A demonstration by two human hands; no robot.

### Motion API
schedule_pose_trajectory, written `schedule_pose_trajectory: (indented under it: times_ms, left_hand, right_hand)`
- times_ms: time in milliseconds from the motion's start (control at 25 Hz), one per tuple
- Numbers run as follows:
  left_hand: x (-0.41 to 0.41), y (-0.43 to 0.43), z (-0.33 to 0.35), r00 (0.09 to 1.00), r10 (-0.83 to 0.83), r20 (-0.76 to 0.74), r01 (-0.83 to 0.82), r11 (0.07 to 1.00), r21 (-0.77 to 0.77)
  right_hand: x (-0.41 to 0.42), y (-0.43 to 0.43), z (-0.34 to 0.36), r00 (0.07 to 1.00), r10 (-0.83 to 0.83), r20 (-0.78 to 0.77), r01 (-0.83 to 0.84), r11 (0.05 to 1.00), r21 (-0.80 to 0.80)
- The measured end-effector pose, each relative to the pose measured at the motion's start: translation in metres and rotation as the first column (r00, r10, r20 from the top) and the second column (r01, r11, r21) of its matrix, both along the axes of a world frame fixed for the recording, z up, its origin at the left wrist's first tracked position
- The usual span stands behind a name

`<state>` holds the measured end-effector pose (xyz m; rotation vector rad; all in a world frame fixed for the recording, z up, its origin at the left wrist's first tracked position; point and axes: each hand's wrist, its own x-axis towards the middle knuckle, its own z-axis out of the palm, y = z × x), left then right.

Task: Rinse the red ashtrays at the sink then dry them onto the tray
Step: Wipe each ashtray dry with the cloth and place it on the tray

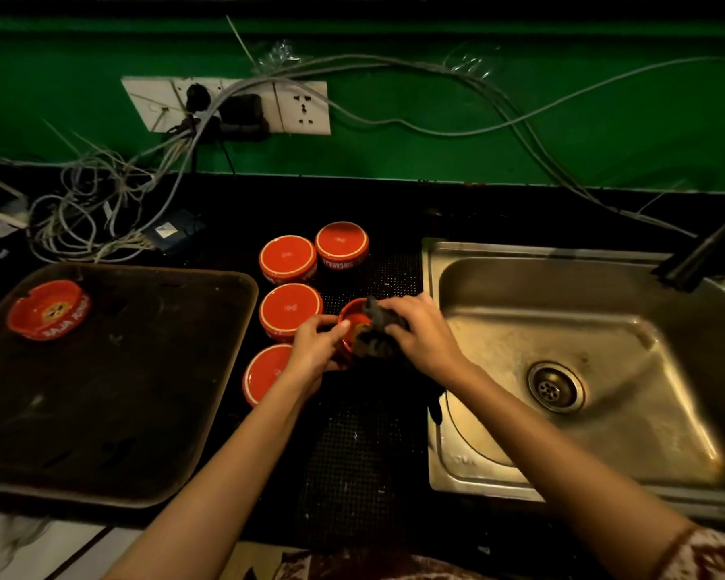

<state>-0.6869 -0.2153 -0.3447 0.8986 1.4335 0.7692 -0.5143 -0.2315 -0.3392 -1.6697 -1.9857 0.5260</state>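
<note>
My left hand [317, 343] grips a red ashtray [351, 316] held over the black mat between tray and sink. My right hand [419, 330] presses a dark cloth [375, 332] into that ashtray, fingers curled round the cloth. Several more red ashtrays stand upside down on the mat: two at the back [287, 258] [341, 243], one in the middle [289, 308], one nearest me [266, 372], partly hidden by my left wrist. One ashtray [49, 309] lies right side up at the far left corner of the dark tray [143, 412].
The steel sink [582, 370] with its drain [555, 387] lies to the right; a dark tap [704, 253] reaches in from the upper right. A tangle of grey cables [84, 203] and a wall socket strip [227, 104] sit behind the tray.
</note>
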Motion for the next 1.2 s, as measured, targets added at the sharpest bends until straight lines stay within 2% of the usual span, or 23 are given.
schedule_pose_trajectory:
  times_ms: [120,280,360,480,560,640,680,800,880,960,1040,1080,1160,1200]
  left_hand:
    - [0.004,0.0,0.002,1.0,-0.006,-0.019,0.006,1.0,0.026]
    - [0.004,0.005,-0.005,0.997,0.005,-0.079,0.001,0.997,0.077]
    - [0.005,0.006,-0.008,0.995,0.005,-0.098,0.005,0.995,0.098]
    - [0.006,0.005,-0.006,0.994,0.036,-0.103,-0.028,0.997,0.074]
    - [0.006,0.003,-0.007,0.995,0.045,-0.087,-0.04,0.997,0.064]
    - [0.004,0.003,-0.008,0.993,0.035,-0.115,-0.026,0.996,0.085]
    - [0.003,0.003,-0.01,0.991,0.032,-0.13,-0.02,0.995,0.095]
    - [0.003,0.001,-0.014,0.986,0.014,-0.168,0.005,0.994,0.112]
    - [0.003,0.002,-0.015,0.985,0.017,-0.173,0.0,0.995,0.099]
    - [0.005,0.002,-0.014,0.991,0.054,-0.125,-0.046,0.997,0.067]
    - [0.005,0.003,-0.013,0.988,0.065,-0.143,-0.055,0.996,0.074]
    - [0.005,0.004,-0.015,0.985,0.053,-0.165,-0.038,0.995,0.09]
    - [0.005,0.005,-0.015,0.976,0.032,-0.216,-0.003,0.991,0.136]
    - [0.006,0.005,-0.013,0.97,0.02,-0.244,0.018,0.988,0.155]
  right_hand:
    - [-0.032,-0.015,-0.014,0.977,0.022,0.213,-0.013,0.999,-0.043]
    - [-0.041,-0.035,-0.021,0.981,0.133,0.143,-0.108,0.98,-0.164]
    - [-0.033,-0.018,-0.019,0.945,0.171,0.278,-0.129,0.978,-0.162]
    - [-0.025,-0.017,-0.019,0.912,0.048,0.408,-0.01,0.996,-0.094]
    - [-0.03,-0.036,-0.021,0.944,-0.001,0.33,0.015,0.999,-0.04]
    - [-0.037,-0.043,-0.016,0.985,0.029,0.173,-0.015,0.996,-0.087]
    - [-0.039,-0.039,-0.014,0.985,0.081,0.152,-0.063,0.991,-0.12]
    - [-0.032,-0.014,-0.015,0.891,0.209,0.404,-0.158,0.975,-0.155]
    - [-0.026,-0.01,-0.016,0.837,0.138,0.529,-0.09,0.989,-0.116]
    - [-0.028,-0.024,-0.018,0.813,0.078,0.577,-0.073,0.997,-0.033]
    - [-0.029,-0.038,-0.018,0.845,0.063,0.531,-0.083,0.996,0.014]
    - [-0.028,-0.039,-0.018,0.898,0.074,0.434,-0.076,0.997,-0.013]
    - [-0.034,-0.035,-0.016,0.995,0.055,0.085,-0.046,0.994,-0.103]
    - [-0.038,-0.032,-0.016,0.996,0.015,-0.086,-0.028,0.987,-0.159]
